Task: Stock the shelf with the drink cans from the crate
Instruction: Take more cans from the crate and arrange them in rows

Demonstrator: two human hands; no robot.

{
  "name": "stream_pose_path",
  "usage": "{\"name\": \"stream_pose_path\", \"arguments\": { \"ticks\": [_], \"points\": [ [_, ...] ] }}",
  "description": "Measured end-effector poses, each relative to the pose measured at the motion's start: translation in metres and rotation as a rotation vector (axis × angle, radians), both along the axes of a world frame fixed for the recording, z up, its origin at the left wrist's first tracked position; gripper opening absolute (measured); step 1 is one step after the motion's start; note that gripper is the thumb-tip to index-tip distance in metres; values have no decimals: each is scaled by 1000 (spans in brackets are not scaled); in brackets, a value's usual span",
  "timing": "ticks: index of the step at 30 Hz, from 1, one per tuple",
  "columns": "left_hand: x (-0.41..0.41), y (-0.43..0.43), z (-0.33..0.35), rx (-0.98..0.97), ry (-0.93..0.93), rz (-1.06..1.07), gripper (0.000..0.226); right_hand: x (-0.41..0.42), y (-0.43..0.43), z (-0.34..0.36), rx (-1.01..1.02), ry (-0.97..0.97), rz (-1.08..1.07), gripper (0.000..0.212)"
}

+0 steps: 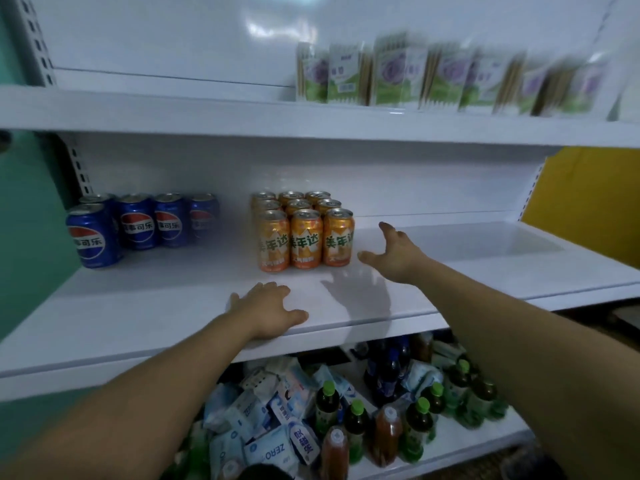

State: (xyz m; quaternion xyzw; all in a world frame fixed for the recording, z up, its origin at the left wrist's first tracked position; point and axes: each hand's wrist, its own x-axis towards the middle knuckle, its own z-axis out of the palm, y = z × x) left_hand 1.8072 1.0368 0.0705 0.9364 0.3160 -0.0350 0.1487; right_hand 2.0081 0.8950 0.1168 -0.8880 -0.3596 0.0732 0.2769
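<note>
Blue cans: blue cans (138,223) stand upright at the back left of the middle shelf (156,299); one more stands in front at the far left.
Packets: white and blue packets (263,427) lie heaped on the lower shelf (460,445).
Left hand: the left hand (268,306) rests palm down on the front of the middle shelf; fingers spread and straight, grasping nothing.
Orange cans: orange cans (304,233) stand upright mid-shelf in a tight block, three across, three deep; well apart from the blue ones.
Right hand: the right hand (394,251) hovers just right of the orange block; fingers splayed and released, empty; its shadow falls on the shelf.
Bottles: green-capped bottles (419,424) stand beside the packets.
Cartons: blurred green and white cartons (415,77) line the top shelf (173,112) at right.
</note>
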Motion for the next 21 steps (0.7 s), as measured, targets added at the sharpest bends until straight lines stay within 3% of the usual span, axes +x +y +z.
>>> {"name": "stream_pose_path", "arguments": {
  "ticks": [4, 8, 12, 21],
  "points": [
    [28, -53, 24, -98, -120, -175, 76, 4, -82, 22, -164, -89, -93, 81],
    [58, -145, 41, -57, -140, -452, 67, -2, -169, 31, -227, -133, -234, 79],
    [77, -236, 42, -27, -110, -686, 59, -18, -262, 32, -315, -133, -395, 79],
    [115, -374, 6, -25, -4, -1098, 70, -60, -425, 1, -414, -25, -822, 76]
  ]
}}
